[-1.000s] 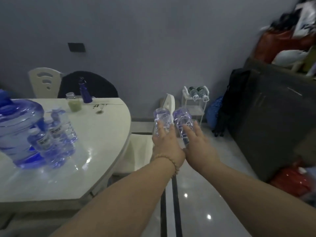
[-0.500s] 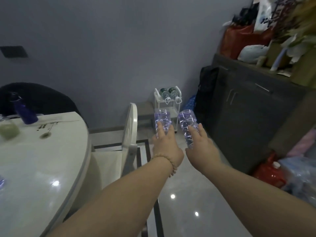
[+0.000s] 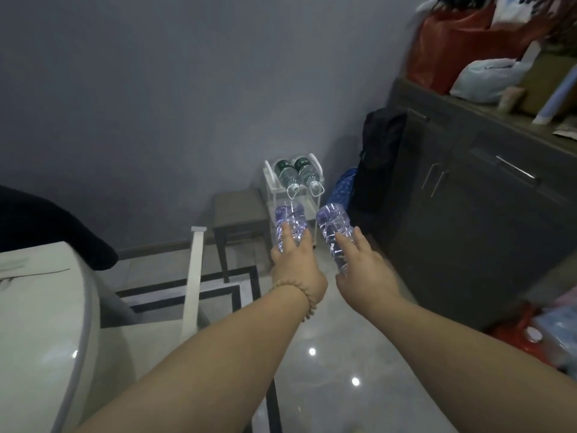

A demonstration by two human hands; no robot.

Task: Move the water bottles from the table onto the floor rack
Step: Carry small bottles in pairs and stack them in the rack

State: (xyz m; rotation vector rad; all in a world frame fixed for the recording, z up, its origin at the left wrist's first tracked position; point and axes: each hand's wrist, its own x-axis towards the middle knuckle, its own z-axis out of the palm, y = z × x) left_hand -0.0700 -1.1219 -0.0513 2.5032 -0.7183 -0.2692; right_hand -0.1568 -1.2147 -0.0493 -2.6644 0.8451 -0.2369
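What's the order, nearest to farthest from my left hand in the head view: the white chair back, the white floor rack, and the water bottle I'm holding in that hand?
1. Clear water bottle, gripped in the left hand.
2. White chair back, off to the hand's left.
3. White floor rack, ahead against the wall.

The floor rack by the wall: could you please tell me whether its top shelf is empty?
No, two green-labelled bottles lie side by side on the top shelf of the rack.
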